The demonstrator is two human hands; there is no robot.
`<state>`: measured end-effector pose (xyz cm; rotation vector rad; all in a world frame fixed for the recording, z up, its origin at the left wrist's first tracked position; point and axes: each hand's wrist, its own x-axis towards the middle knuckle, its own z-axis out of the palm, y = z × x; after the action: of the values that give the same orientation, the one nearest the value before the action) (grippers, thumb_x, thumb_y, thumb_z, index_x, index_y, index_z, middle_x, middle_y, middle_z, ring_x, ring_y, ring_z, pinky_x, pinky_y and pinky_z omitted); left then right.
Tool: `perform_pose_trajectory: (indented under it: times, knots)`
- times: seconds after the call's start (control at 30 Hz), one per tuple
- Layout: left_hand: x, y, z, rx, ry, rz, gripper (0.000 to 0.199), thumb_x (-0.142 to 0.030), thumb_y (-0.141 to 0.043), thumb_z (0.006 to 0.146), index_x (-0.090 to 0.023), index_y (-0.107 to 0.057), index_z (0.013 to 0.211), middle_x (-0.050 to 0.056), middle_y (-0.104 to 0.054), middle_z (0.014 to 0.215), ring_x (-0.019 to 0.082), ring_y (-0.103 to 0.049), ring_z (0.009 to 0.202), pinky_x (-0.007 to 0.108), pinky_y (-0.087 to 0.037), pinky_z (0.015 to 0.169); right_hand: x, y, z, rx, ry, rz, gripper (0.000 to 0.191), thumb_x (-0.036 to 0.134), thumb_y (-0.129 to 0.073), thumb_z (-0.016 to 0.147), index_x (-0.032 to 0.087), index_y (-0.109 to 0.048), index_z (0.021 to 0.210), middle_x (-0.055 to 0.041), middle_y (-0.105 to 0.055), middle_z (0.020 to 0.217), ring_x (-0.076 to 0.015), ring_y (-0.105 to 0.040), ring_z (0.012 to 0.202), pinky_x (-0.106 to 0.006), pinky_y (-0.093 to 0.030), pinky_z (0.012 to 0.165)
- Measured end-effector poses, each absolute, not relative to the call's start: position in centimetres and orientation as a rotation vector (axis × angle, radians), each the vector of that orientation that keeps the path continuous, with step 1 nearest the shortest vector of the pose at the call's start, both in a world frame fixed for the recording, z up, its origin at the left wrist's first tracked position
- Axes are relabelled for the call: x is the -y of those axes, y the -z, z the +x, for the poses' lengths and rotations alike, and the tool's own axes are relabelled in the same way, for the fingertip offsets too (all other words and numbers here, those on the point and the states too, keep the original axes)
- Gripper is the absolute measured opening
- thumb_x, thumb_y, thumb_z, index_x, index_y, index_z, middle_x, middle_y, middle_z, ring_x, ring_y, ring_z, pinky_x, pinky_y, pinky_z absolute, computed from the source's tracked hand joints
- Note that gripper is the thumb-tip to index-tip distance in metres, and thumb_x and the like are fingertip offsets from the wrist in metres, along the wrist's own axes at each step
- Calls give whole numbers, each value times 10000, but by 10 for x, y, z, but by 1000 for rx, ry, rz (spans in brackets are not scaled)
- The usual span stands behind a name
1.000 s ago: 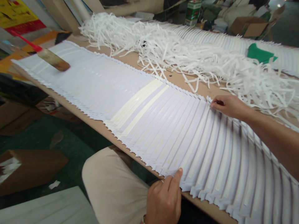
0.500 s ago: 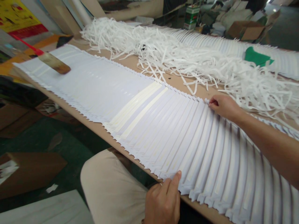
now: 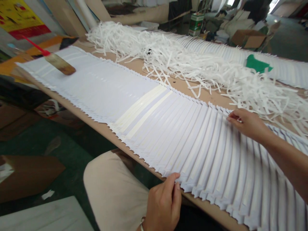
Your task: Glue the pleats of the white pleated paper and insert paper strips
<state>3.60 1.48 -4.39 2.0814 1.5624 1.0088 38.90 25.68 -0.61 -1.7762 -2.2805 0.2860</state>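
A long fanned row of overlapping white paper sheets (image 3: pixel 134 109) lies across the table, with cream adhesive stripes (image 3: pixel 141 107) running over some sheets. My left hand (image 3: pixel 163 202) pinches the sheets' near edge between thumb and fingers. My right hand (image 3: pixel 247 124) grips their far edge, its fingers closed on the corners. A wooden brush with a red handle (image 3: pixel 60 63) rests on the row's far left end. Past the far edge lies a heap of shredded white paper strips (image 3: pixel 183 64).
The light wooden tabletop (image 3: pixel 192 89) runs behind the row. A second fanned paper row (image 3: pixel 281 69) with a green piece (image 3: pixel 257 63) lies beyond the strips. My beige-trousered knee (image 3: pixel 113 189) sits below the table edge. Cardboard pieces (image 3: pixel 26 178) lie on the green floor.
My right hand has shifted right along the far edge, and my left hand slightly left along the near edge. The whole view has tilted a little.
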Motion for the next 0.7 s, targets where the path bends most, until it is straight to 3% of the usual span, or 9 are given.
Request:
perform_pose_trajectory:
  times: [0.07,0.2,0.23,0.33,0.43,0.57,0.7]
  knots:
    - [-15,37,38,-1567,-1046,1991,231,-159,-458,1088,-195,-574,1284,31,-763,883,160,-749,703,239,-581,630,-231,-10,364,2398,-435,-1626,257,439,-544,978,236,-663,876,-61,-716,847,-237,-663,784,-355,-467,736]
    - [-21,23,49,-1601,-1082,1933,370,-290,-499,1116,-158,-538,1459,181,-714,1310,169,-745,827,322,-632,845,-164,-40,298,2717,-1012,-1318,227,317,-503,1033,244,-587,836,-9,-677,727,-175,-633,658,-290,-403,632]
    - [-23,21,51,-1564,-1062,1934,384,-304,-507,1116,-152,-548,1467,183,-711,1324,174,-742,839,325,-628,849,-151,-44,285,2771,-1066,-1266,222,285,-502,1027,242,-564,819,-9,-672,713,-172,-625,637,-289,-378,608]
    - [-22,21,55,-1417,-976,1855,217,-236,-504,1108,-183,-703,1177,74,-778,1028,179,-732,826,285,-581,777,-125,-47,260,2831,-1148,-1192,220,260,-505,1024,241,-543,808,-10,-680,716,-169,-622,625,-286,-342,587]
    - [-16,25,54,-1364,-938,1658,283,-210,-506,1102,-198,-700,896,15,-738,814,157,-698,748,250,-505,690,-120,-38,255,2756,-1226,-1181,226,321,-521,1048,243,-611,856,-5,-708,753,-161,-634,653,-271,-368,612]
    - [-13,29,50,-1398,-935,1478,287,-223,-557,1072,-194,-694,822,-18,-671,699,133,-621,645,241,-430,621,-122,-23,249,2700,-1163,-1208,227,372,-554,1038,248,-677,893,2,-705,715,-155,-615,618,-268,-375,611]
    - [-13,32,42,-1495,-933,1451,231,-214,-588,1048,-190,-719,859,-18,-680,711,132,-621,651,246,-424,624,-132,-16,235,2816,-1020,-1263,228,370,-554,1013,243,-679,872,-6,-709,688,-163,-619,598,-274,-349,599]
